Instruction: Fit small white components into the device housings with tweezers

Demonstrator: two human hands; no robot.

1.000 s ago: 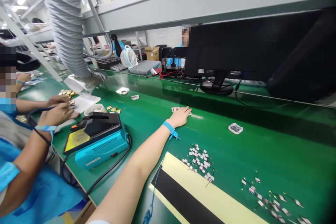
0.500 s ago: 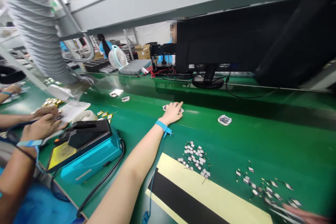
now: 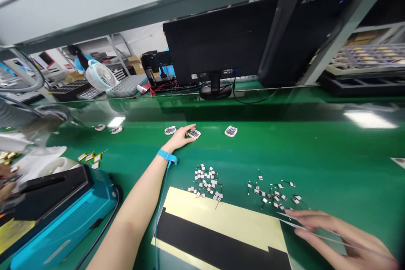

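My left hand (image 3: 179,138), with a blue strap at the wrist, reaches across the green bench. Its thumb and fingers close around a small white casing with a circuit board inside (image 3: 194,134). Similar white casings lie on either side: one on the left (image 3: 170,130), another on the right (image 3: 230,131). At the lower right, my right hand (image 3: 332,230) grips metal tweezers (image 3: 319,235), their tips apart. Just beyond the tips lies a loose group of small silvery parts with short dark leads (image 3: 276,196). A denser pile of such parts (image 3: 207,181) sits left of them.
A yellow-and-black sheet (image 3: 218,230) lies in front of me. A blue-and-black soldering-type stand (image 3: 66,219) and its cable are at left, near a co-worker's hand (image 3: 4,181). Behind are a monitor (image 3: 221,46), a fan (image 3: 103,75) and stacked trays (image 3: 363,71).
The view has swung to the right. My left hand has shifted slightly right on the bench, uncovering the casing beside it. My right hand with the tweezers has come fully into view.
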